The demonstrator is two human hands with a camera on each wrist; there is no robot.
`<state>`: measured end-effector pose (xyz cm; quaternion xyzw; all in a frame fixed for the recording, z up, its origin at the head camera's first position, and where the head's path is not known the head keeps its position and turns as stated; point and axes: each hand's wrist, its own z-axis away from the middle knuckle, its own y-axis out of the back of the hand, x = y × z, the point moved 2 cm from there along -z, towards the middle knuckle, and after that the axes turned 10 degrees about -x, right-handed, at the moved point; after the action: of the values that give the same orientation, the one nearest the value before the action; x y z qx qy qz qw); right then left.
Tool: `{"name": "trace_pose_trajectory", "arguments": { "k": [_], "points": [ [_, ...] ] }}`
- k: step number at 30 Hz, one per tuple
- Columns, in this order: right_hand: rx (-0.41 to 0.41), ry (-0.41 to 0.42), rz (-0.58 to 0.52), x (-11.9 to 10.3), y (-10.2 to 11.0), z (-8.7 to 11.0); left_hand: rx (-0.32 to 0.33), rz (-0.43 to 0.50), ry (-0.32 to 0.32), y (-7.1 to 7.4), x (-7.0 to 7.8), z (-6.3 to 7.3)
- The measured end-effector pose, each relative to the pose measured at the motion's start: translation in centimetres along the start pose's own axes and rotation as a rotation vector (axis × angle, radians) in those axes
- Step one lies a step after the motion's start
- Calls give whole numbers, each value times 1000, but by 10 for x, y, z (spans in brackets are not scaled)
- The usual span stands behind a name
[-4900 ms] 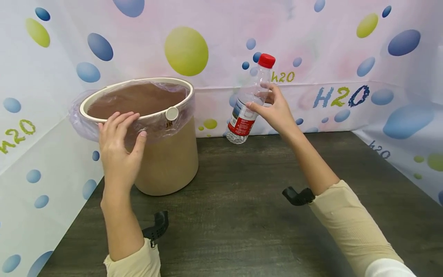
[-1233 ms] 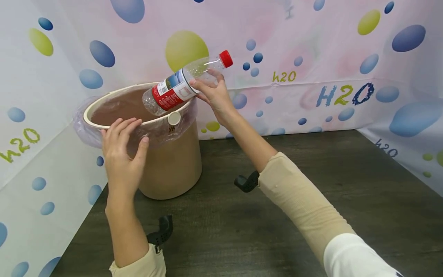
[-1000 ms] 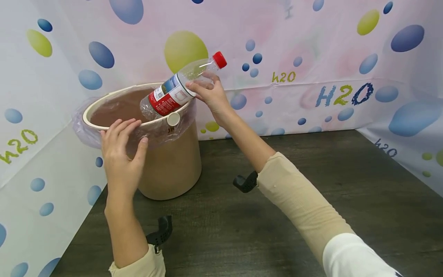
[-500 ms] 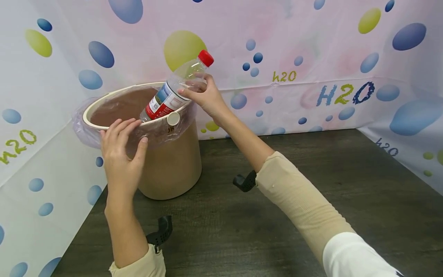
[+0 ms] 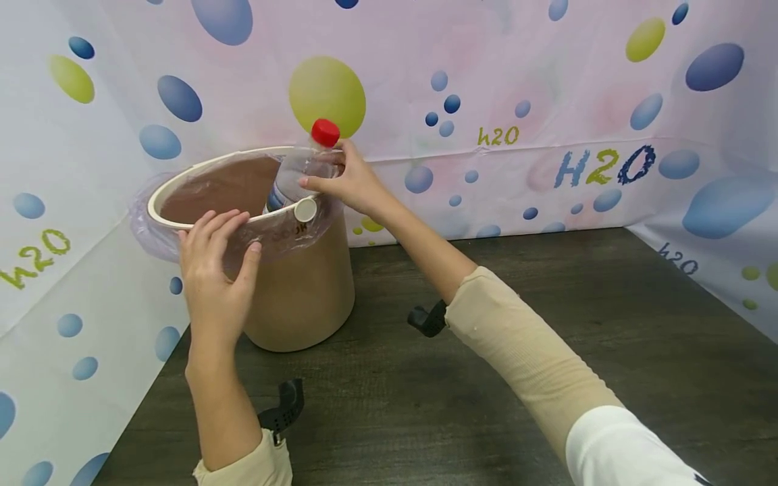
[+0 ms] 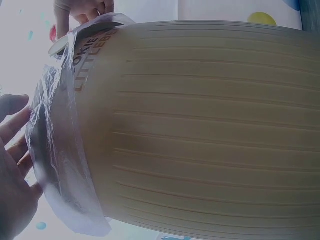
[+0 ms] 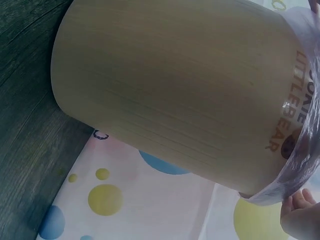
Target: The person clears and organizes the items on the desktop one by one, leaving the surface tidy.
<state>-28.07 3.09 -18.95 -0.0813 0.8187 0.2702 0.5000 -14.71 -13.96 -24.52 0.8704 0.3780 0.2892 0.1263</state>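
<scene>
My right hand (image 5: 357,181) grips a clear plastic bottle (image 5: 294,181) near its neck, thumb in front and fingers behind. The bottle leans with its red cap up, just above the rim; its lower part is hidden inside a beige trash bin (image 5: 304,290). A thin, purplish trash bag (image 5: 148,223) lines the bin and folds over its rim. My left hand (image 5: 214,277) rests on the near left rim, fingers extended over the edge and thumb apart against the bag. In the left wrist view, the left hand's fingers (image 6: 17,130) lie against the bagged rim.
The bin stands at the left back of a dark wooden table (image 5: 486,351). A white and pink patterned backdrop (image 5: 419,40) rises behind and along both sides. Black wrist mounts (image 5: 428,318) stick out from the sleeves.
The bottle has moved left from beside the bin, tipped over its rim, and gone down inside with the right hand, turning more upright. The left hand stays on the rim.
</scene>
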Motion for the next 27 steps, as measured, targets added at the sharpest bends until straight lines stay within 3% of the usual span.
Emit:
{"name": "trace_pose_trajectory", "arguments": {
  "k": [18,22,27],
  "points": [
    [-33,79,-5,-2,16,11,-3,-29,10,1,1,0],
    [-24,91,65,3,33,26,10,-93,7,0,11,-1],
    [5,63,236,13,67,55,46,-112,-95,-11,38,-5]
  ]
}}
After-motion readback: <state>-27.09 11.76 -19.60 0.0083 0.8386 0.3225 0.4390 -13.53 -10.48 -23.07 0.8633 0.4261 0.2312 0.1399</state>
